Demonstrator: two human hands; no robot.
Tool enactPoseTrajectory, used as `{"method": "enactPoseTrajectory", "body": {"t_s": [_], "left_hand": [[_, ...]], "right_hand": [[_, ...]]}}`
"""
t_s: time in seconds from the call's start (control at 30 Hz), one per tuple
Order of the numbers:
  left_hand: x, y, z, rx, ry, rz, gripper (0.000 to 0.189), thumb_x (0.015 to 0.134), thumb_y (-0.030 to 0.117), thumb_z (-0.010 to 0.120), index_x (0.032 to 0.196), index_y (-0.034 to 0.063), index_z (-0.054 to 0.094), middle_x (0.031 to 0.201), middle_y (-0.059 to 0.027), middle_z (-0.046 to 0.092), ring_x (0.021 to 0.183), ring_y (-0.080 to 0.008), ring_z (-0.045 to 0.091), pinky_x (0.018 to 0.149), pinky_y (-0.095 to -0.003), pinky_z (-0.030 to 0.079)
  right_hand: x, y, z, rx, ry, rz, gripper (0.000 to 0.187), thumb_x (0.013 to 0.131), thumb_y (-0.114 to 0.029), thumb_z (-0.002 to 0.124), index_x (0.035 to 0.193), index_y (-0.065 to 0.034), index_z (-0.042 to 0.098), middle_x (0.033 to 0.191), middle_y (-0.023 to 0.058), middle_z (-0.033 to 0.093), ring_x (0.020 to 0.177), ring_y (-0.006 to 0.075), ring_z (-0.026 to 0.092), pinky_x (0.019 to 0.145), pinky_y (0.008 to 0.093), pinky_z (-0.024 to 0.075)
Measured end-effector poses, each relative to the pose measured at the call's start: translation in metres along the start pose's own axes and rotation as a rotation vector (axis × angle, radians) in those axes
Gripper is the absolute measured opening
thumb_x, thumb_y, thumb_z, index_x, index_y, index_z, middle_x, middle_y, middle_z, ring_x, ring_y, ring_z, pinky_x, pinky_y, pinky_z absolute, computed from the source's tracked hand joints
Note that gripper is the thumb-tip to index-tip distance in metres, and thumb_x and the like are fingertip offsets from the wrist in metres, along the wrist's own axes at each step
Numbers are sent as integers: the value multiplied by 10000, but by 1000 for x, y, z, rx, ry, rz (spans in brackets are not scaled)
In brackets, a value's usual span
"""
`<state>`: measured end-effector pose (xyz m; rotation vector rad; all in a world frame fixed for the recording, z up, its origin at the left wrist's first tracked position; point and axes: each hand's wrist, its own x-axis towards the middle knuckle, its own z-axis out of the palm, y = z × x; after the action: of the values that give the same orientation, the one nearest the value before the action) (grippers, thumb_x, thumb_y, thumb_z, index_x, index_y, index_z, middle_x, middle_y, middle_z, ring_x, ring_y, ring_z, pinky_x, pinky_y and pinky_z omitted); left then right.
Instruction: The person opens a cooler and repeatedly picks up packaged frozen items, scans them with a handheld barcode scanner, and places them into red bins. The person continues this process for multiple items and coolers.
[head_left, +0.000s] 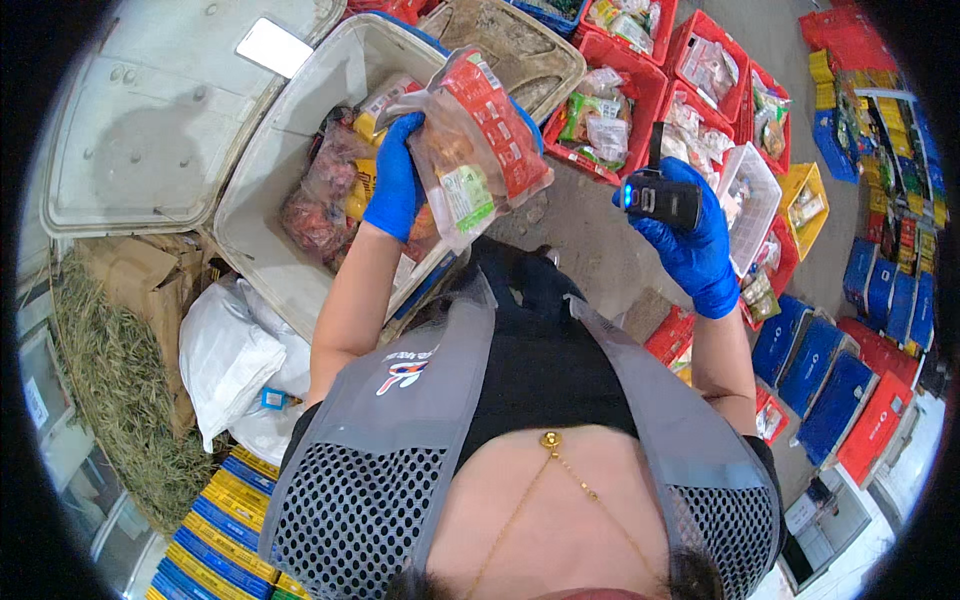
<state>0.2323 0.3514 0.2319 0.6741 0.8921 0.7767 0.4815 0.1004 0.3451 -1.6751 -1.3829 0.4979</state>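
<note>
My left hand (396, 178), in a blue glove, grips the edge of a clear plastic food package (461, 146) with a red printed panel and a green-and-white label. It holds the package above a large white insulated bin (262, 187) whose lid stands open. Inside the bin lie bagged meat (322, 199) and yellow packets (362, 184). My right hand (694, 232), also gloved in blue, is closed around a small black handheld scanner (664, 199) with a wrist strap. A blue light glows at the scanner's left end.
Red crates (634, 75) of bagged food stand ahead and to the right, beside a white crate (754, 199) and a yellow crate (810, 191). A white sack (229, 349) and cardboard (139, 277) lie left. Stacked blue crates (799, 375) rise at the right.
</note>
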Motion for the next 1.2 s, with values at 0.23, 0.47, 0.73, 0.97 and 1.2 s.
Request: {"method": "enactPoseTrajectory", "body": {"t_s": [0.23,0.47,0.73,0.97,1.2], "left_hand": [[33,-4,4,-42,-177,-211,377,889,234,533,1186,21,625,1171,-124,664,1062,-253,641,993,-372,474],[81,-40,55,219,-415,-360,619,855,365,508,1364,13,504,1364,-143,556,1259,-331,522,1088,-436,391],[70,-211,228,428,-259,-762,630,844,380,519,1356,13,518,1366,-156,559,1231,-323,550,1071,-430,412],[46,-354,389,625,154,-870,657,806,372,551,1362,26,514,1340,-160,579,1212,-355,552,1060,-442,426],[80,-451,453,910,301,-826,656,798,364,561,1362,34,513,1342,-155,576,1211,-356,550,1062,-446,423]], "right_hand": [[58,-39,-50,-262,157,-39,348,748,-235,840,1047,-116,707,1029,101,689,939,286,674,815,341,535],[3,1,-126,-208,151,41,318,809,-230,783,1098,-126,700,1037,109,679,966,299,664,826,358,537],[-117,374,-274,820,511,418,453,900,-77,688,1326,-40,540,1242,95,630,1118,167,613,962,308,479],[-267,924,-366,381,807,892,1071,669,-140,883,1514,-49,231,1424,133,465,1312,243,448,1098,372,375],[-310,1162,-368,352,544,1241,1324,548,-231,926,1547,-72,70,1423,195,458,1284,331,472,1070,435,407]]}}
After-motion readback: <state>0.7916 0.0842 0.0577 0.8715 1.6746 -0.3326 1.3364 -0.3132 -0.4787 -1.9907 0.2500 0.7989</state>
